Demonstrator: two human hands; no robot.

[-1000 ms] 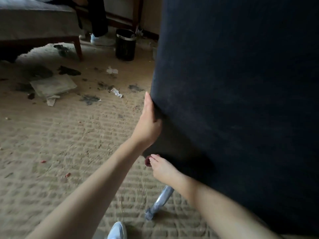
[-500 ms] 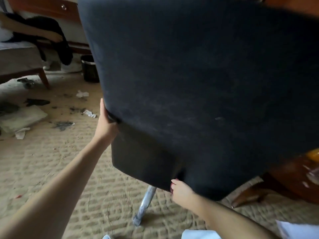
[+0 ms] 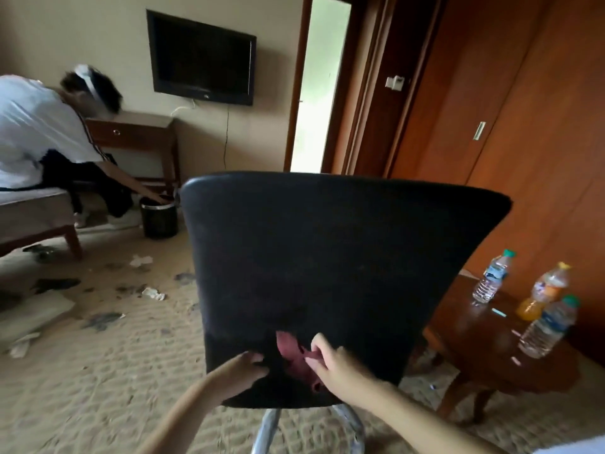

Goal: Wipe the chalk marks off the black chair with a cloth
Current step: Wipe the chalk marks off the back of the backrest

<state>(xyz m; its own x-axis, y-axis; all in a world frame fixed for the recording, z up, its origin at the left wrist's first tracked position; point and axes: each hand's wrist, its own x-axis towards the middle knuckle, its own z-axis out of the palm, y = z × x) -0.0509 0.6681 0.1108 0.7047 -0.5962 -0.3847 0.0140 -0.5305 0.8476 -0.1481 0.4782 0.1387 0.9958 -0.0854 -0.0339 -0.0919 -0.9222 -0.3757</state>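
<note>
Noted motion blur over both forearms and along the lower edge of the view. Cannot make out chalk marks on the black chair (image 3: pixel 327 257): fabric too dark and too soft in focus. Seen only from behind: upright backrest, rear face toward the camera, rising just beyond and above both hands. Cannot see the seat. Logged the chrome base (image 3: pixel 270 427) below the wrists, cut off by the bottom edge.

Found the right hand (image 3: pixel 334 362) pinching a dark red cloth (image 3: pixel 291 352) between thumb and curled fingers, against the lower backrest. Logged the cloth as bunched, lying between the two hands, partly hidden under the right fingers. Found the left hand (image 3: pixel 244 368) just left of the cloth, fingers bent against the backrest. Cannot tell whether gripping the fabric or only pressing on it.

Underfoot: beige ribbed carpet (image 3: pixel 98 371), stained dark and strewn with paper scraps (image 3: pixel 152 293) well left of the left hand. Right of the right hand: low wooden table (image 3: pixel 484 348) carrying three plastic bottles (image 3: pixel 492 276), all upright, one holding orange drink. Beyond the chair: wall-mounted TV (image 3: pixel 201 57), wooden desk (image 3: pixel 137 129), black bin (image 3: pixel 159 217), bright open doorway (image 3: pixel 324 86). Far right: wooden wardrobe doors (image 3: pixel 523 126). Far left: person in a white shirt (image 3: pixel 36 132), blurred, seated on a bed (image 3: pixel 32 211), bent forward, one hand at the bin.
</note>
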